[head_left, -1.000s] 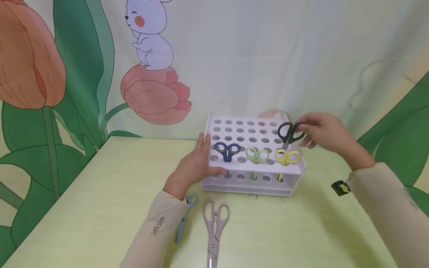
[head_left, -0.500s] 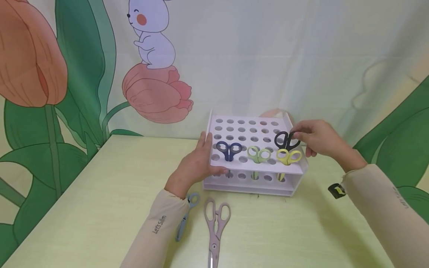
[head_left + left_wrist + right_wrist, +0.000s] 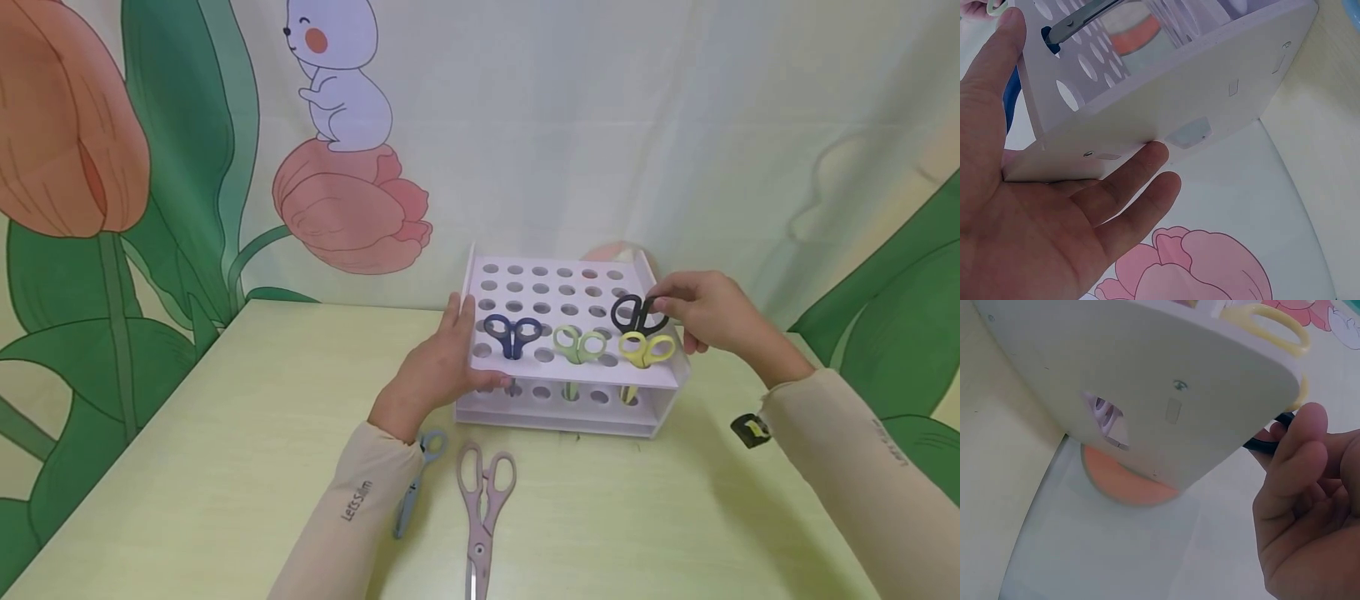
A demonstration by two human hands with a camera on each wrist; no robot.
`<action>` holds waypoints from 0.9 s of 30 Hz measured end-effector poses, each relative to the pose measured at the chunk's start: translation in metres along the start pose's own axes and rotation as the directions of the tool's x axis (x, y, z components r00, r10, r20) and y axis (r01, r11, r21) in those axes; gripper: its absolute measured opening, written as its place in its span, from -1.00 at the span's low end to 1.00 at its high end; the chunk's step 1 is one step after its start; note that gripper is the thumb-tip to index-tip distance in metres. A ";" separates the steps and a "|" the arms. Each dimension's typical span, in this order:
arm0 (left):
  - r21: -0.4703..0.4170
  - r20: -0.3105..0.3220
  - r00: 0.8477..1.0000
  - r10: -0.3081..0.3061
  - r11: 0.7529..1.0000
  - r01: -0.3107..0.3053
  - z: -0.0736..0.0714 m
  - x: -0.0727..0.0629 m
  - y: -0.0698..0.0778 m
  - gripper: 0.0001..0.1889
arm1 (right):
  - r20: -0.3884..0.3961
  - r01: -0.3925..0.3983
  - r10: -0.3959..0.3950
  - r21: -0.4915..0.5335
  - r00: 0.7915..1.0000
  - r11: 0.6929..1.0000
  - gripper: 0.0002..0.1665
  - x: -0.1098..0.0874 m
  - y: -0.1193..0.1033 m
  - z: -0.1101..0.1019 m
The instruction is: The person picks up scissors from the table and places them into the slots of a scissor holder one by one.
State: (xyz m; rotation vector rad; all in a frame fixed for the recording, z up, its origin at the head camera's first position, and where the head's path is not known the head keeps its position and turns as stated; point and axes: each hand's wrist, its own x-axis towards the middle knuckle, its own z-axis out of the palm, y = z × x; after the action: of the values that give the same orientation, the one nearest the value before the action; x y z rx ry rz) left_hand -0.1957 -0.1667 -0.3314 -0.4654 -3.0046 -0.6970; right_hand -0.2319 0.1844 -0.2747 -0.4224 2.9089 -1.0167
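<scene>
My right hand [image 3: 708, 310] pinches one handle loop of the black scissors [image 3: 637, 323] between thumb and fingers at the right of the white rack [image 3: 540, 379]. The scissors' blades are hidden behind the yellow scissors [image 3: 642, 357], which stand in a front-row hole. My left hand [image 3: 438, 367] rests against the rack's left side, fingers straight along the side panel [image 3: 1147, 131] and thumb at the front edge. Navy scissors [image 3: 513, 346] and light green scissors [image 3: 577, 354] also stand handles-up in the front row.
Blue scissors [image 3: 407, 512], partly covered by the left sleeve [image 3: 352, 508], lie on the table [image 3: 225, 450]. Larger pink scissors [image 3: 480, 537] lie in front of the rack. A patterned curtain [image 3: 562, 125] hangs close behind it.
My right hand has lowered the black scissors towards the rack, bringing their handles down just behind the yellow ones. My left hand has stayed at the rack's side.
</scene>
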 end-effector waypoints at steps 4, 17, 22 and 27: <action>0.001 0.004 1.000 -0.006 1.000 0.006 0.000 0.000 0.001 0.33 | -0.004 0.007 -0.007 -0.005 1.000 1.000 -0.72 0.000 0.001 0.001; -0.001 0.010 1.000 -0.010 1.000 0.010 -0.001 0.000 0.000 0.34 | -0.014 -0.001 0.001 0.005 1.000 1.000 -0.67 0.002 0.001 0.002; 0.001 0.008 1.000 -0.007 1.000 0.007 -0.001 0.000 0.000 0.33 | -0.040 -0.036 0.036 -0.006 0.999 0.999 -0.58 -0.001 -0.007 -0.003; -0.007 0.007 1.000 -0.004 1.000 0.004 0.000 0.001 -0.001 0.33 | -0.190 0.002 0.002 0.018 0.982 1.000 -0.61 -0.014 -0.022 -0.009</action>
State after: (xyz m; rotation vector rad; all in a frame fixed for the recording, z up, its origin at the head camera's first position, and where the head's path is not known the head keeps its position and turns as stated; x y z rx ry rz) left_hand -0.1965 -0.1673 -0.3315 -0.4632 -3.0119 -0.7081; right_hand -0.2137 0.1773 -0.2549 -0.3421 3.0622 -1.1430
